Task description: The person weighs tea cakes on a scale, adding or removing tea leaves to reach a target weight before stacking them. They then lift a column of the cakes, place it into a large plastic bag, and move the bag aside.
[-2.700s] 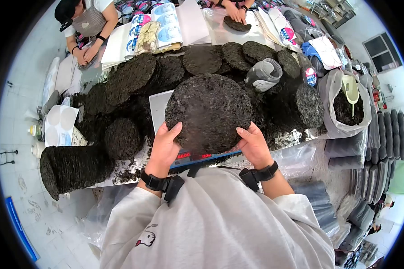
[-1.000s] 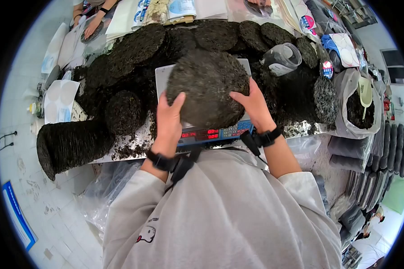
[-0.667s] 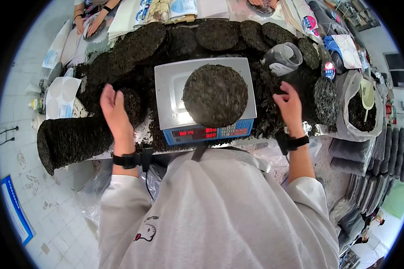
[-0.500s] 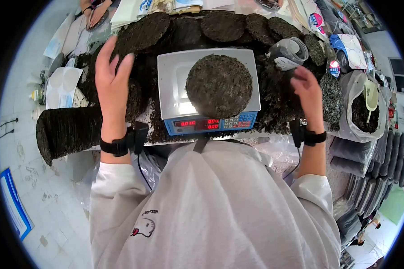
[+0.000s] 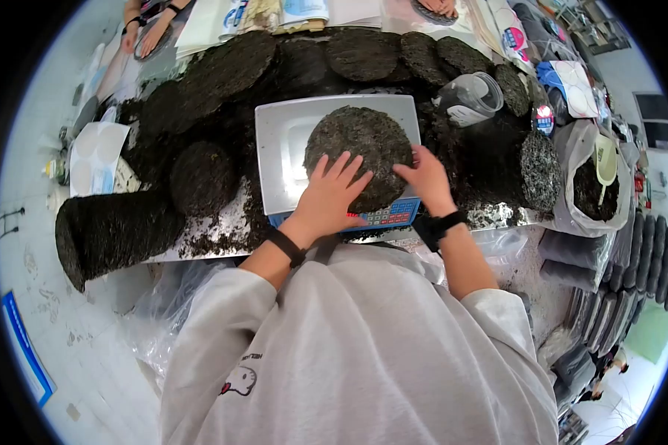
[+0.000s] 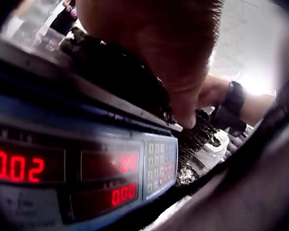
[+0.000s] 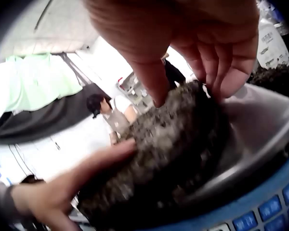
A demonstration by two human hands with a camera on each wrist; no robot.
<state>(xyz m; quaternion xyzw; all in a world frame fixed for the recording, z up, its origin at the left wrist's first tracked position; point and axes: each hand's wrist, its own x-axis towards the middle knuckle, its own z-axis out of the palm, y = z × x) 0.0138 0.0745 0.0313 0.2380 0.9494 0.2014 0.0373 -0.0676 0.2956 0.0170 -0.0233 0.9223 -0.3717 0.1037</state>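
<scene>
A round dark disc [image 5: 364, 141] of pressed flakes lies on the metal pan [image 5: 278, 141] of a blue scale [image 5: 393, 215]. Spread over its lower left part is my left hand [image 5: 325, 199], fingers straight. My right hand [image 5: 429, 182] pinches the right edge; in the right wrist view, the thumb of that hand [image 7: 202, 43] is on top of the disc [image 7: 159, 139] and its fingers are round the rim. The left wrist view shows the left hand [image 6: 159, 43] above the scale's red display [image 6: 19, 166].
Several dark discs [image 5: 364, 53] stand behind the scale. A stacked roll of discs [image 5: 119, 230] lies at the left, a clear plastic tub [image 5: 467, 100] at the back right. Beyond it are a bag [image 5: 571, 189] with a scoop [image 5: 606, 167], and other people's hands [image 5: 154, 35] across the table.
The disc was lowered from both hands onto the scale and released. My hands then moved apart to either side, and have now come back in to the disc.
</scene>
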